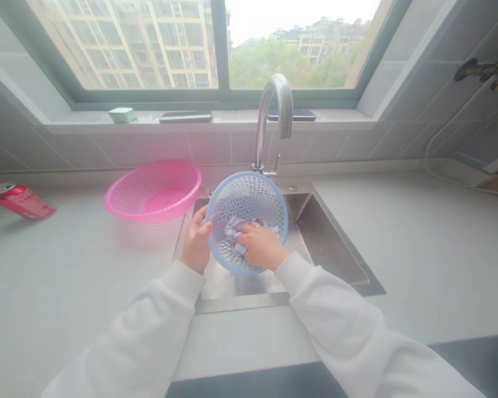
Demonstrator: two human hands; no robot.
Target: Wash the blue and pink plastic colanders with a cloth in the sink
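Note:
A blue perforated basket is held tilted above the steel sink. My left hand grips its left rim, thumb over the edge. My right hand is inside the basket with its fingers closed on a pale crumpled cloth, pressed against the basket's inner wall. Both arms wear white sleeves.
A pink basket rests on the counter at the sink's left corner. A chrome tap arches over the sink. A red can lies on its side at far left. On the windowsill are a green soap box and two phones.

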